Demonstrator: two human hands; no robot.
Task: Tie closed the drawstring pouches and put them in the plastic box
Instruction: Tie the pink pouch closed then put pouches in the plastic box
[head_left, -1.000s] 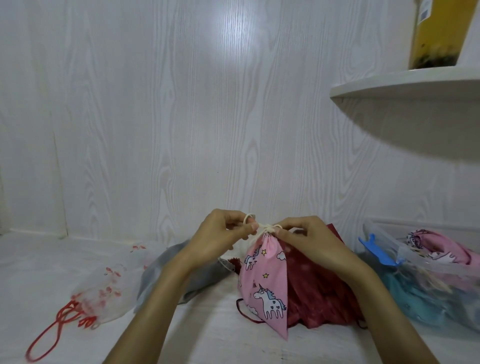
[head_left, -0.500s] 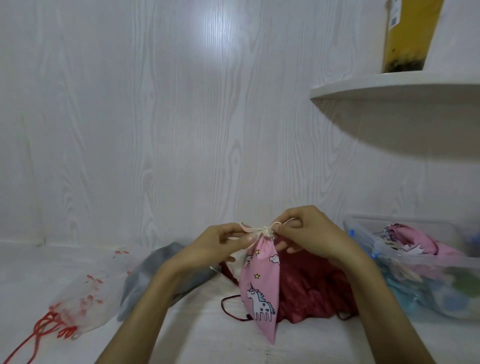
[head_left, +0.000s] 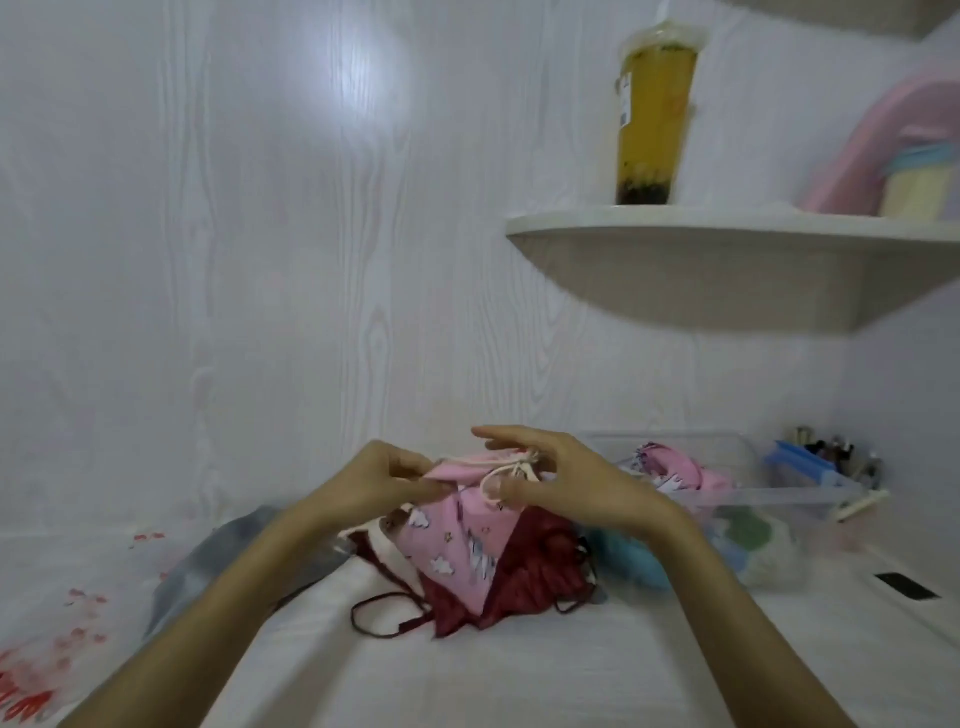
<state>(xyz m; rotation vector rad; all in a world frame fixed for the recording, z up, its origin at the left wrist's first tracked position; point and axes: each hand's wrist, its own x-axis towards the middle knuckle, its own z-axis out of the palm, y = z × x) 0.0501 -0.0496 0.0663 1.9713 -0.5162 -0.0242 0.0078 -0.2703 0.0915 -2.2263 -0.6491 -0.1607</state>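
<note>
Your left hand (head_left: 387, 480) pinches the gathered neck of the pink unicorn pouch (head_left: 457, 545), held above the white surface (head_left: 467, 675); your right hand (head_left: 558, 486), fingers spread, hooks its cream drawstring (head_left: 498, 475). Several pouches already fill the clear plastic box (head_left: 779, 496); maroon (head_left: 540, 566), grey (head_left: 228, 556) and sheer red-flecked (head_left: 67, 618) pouches remain, against white wood-grain walls.

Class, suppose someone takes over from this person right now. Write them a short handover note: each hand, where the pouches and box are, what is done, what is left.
Left hand: pinches the gathered neck of the pink unicorn pouch.
Right hand: fingers spread at the cream cord; grip unclear.
The pouch is held above the dark red pouch. A grey pouch and a sheer pouch with red hearts lie to the left.
Plastic box on the right already holds pouches.
Left: finish this knot, box it, then do the other three.
</note>
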